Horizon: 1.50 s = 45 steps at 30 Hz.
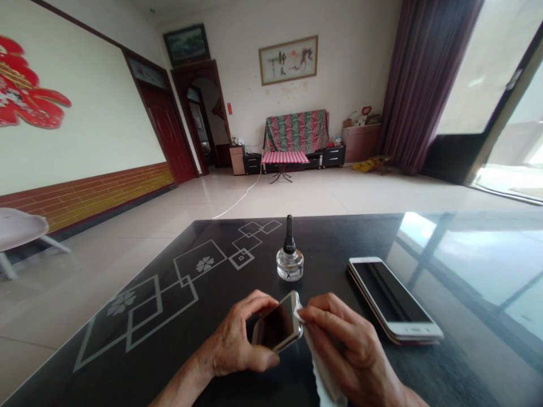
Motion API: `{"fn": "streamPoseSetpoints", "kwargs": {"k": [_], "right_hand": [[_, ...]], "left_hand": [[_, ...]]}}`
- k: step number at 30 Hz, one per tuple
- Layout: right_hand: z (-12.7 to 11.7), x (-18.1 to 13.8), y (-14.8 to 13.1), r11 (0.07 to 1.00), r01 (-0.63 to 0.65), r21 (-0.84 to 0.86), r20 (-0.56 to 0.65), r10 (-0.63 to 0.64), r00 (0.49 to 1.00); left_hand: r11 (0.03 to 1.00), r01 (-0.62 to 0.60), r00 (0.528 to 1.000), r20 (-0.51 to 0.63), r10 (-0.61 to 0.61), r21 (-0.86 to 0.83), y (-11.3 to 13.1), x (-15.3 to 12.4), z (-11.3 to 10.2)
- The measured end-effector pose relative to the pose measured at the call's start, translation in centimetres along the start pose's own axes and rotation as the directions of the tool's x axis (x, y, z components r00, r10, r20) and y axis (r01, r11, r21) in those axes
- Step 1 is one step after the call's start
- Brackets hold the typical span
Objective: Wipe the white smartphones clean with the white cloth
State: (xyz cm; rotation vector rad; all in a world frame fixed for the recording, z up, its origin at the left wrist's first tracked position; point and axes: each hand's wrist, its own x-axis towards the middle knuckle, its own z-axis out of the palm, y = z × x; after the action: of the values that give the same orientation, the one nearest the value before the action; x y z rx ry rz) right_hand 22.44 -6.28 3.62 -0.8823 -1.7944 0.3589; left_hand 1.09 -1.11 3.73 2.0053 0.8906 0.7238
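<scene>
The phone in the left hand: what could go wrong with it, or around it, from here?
The held phone might slip: the left hand grips it tilted while the right hand presses a white cloth to its end.
The clear bottle stands upright just beyond both hands, so a stray knuckle could tip it; whether its black top is sealed can't be told.
</scene>
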Motion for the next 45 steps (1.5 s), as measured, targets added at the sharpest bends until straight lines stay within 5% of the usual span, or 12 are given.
{"fn": "streamPoseSetpoints", "kwargs": {"k": [11,19,25,35,40,45], "right_hand": [[0.0,0.1,1.1,0.993,-0.071,-0.092,0.027,0.074,0.997],[0.2,0.1,0.8,0.996,-0.075,-0.054,-0.076,0.071,0.995],[0.6,-0.4,0.8,1.0,-0.02,-0.005,0.052,0.02,0.998],[0.6,0.3,0.9,0.988,-0.154,0.023,-0.062,0.155,0.986],[1.8,1.6,1.2,0.803,-0.453,0.387,-0.051,0.509,0.859],[3.6,2.0,1.0,0.533,-0.511,0.675,-0.034,0.714,0.7]], "left_hand": [[0.973,0.043,0.999,0.039,-0.035,-0.227,-0.1,0.2,0.2],[0.993,0.037,0.999,-0.019,-0.04,-0.112,-0.2,0.1,0.2],[0.977,0.001,0.997,-0.08,-0.019,-0.211,-0.4,0.2,0.5],[0.912,-0.035,0.997,-0.072,0.006,-0.408,-0.7,0.2,1.4],[0.935,-0.038,0.993,-0.116,-0.003,-0.352,-0.6,0.3,1.6],[0.957,-0.045,0.992,-0.128,0.008,-0.287,-0.5,0.3,1.6]]}}
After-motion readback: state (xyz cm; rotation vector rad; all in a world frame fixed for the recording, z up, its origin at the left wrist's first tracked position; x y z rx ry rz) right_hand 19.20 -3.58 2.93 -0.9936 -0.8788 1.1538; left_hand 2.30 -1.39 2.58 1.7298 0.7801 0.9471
